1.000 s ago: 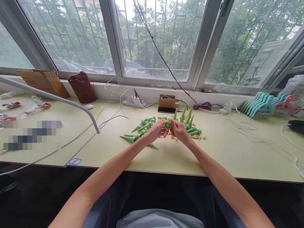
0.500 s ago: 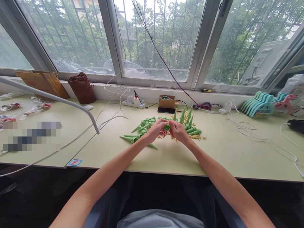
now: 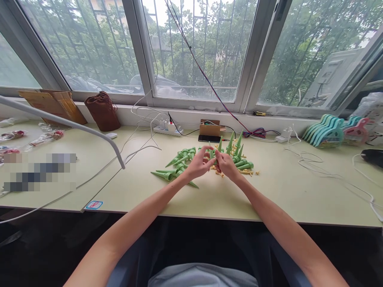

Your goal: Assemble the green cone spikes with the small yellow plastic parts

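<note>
Between my two hands is a green plastic spike (image 3: 211, 154), the kind used for watering plants, mostly covered by fingers. My left hand (image 3: 198, 164) curls around it from the left, its index finger arched over the top. From the other side my right hand (image 3: 228, 164) is closed on it, thumb and fingers pressed together. Several loose green spikes (image 3: 164, 175) lie left of my left hand. Beyond my right hand, other green cones (image 3: 230, 144) stand point up, and more lie on their sides. Small yellow plastic pieces (image 3: 246, 172) are scattered beside and under them.
A phone (image 3: 209, 138) and a small cardboard box (image 3: 210, 128) sit behind the spikes. A power strip (image 3: 167, 129) stands near the window. White cables (image 3: 317, 169) run across the table's right side. Teal hangers (image 3: 324, 131) are stacked far right; a grey bar (image 3: 89, 129) crosses the left.
The green spike has turned between my hands, so its round open end no longer faces me. My left fingers have shifted and opened slightly; my right hand has barely moved.
</note>
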### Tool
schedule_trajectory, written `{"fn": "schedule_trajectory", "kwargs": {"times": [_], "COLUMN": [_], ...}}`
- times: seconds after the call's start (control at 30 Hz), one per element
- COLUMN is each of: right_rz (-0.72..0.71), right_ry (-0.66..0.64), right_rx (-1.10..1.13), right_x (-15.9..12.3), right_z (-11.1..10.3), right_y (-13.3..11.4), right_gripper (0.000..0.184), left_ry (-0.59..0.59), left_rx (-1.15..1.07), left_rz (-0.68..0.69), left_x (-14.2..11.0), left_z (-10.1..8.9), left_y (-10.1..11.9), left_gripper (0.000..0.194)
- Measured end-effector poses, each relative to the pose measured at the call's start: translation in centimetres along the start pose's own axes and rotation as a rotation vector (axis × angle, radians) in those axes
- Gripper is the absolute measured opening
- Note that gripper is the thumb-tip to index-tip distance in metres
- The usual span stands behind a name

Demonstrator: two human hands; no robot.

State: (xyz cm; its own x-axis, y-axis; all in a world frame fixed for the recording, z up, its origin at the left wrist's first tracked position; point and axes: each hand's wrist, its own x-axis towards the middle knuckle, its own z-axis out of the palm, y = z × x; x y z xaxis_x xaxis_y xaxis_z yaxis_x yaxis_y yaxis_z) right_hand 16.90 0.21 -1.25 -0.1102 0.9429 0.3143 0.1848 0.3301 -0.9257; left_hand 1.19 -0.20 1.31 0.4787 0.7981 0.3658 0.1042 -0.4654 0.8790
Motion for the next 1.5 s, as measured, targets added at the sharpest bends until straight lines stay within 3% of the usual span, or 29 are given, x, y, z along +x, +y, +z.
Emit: {"fn": "schedule_trajectory", "kwargs": {"times": [0.47,0.7,1.03,1.17,1.27,1.5], "right_rz": [0.116,0.103,0.112,0.072,0.038,-0.143], "right_ry": [-0.012,-0.03,0.011,0.004,0.017,0.178], "right_rx": [0.114,0.076,0.147,0.145,0.12,-0.191], "right_x": [0.2,0.1,0.1,0.1,0.2,0.0], "right_z": [-0.1,-0.3,0.2,0.3,0.3,-0.1], "right_y": [0.3,0.2,-0.2,-0.3,-0.2,-0.5], "right_gripper": [0.055,0.05,0.055,0.05,0.047,0.046], "left_ry": [0.04,0.026,0.155,0.211,0.234,0.15], "left_rx": [0.262,0.388,0.394,0.353,0.284,-0.121], "left_rz": [0.15,0.192,0.172,0.135,0.069,-0.278], "left_x": [-0.3,-0.3,0.2,0.4,0.5,0.7], "left_z": [0.2,0.2,0.3,0.2,0.1,-0.1], "left_y": [-0.2,-0.8,-1.2,-1.1,-0.9,-0.9], "left_gripper": [0.06,0.039,0.022,0.014,0.019,0.037]}}
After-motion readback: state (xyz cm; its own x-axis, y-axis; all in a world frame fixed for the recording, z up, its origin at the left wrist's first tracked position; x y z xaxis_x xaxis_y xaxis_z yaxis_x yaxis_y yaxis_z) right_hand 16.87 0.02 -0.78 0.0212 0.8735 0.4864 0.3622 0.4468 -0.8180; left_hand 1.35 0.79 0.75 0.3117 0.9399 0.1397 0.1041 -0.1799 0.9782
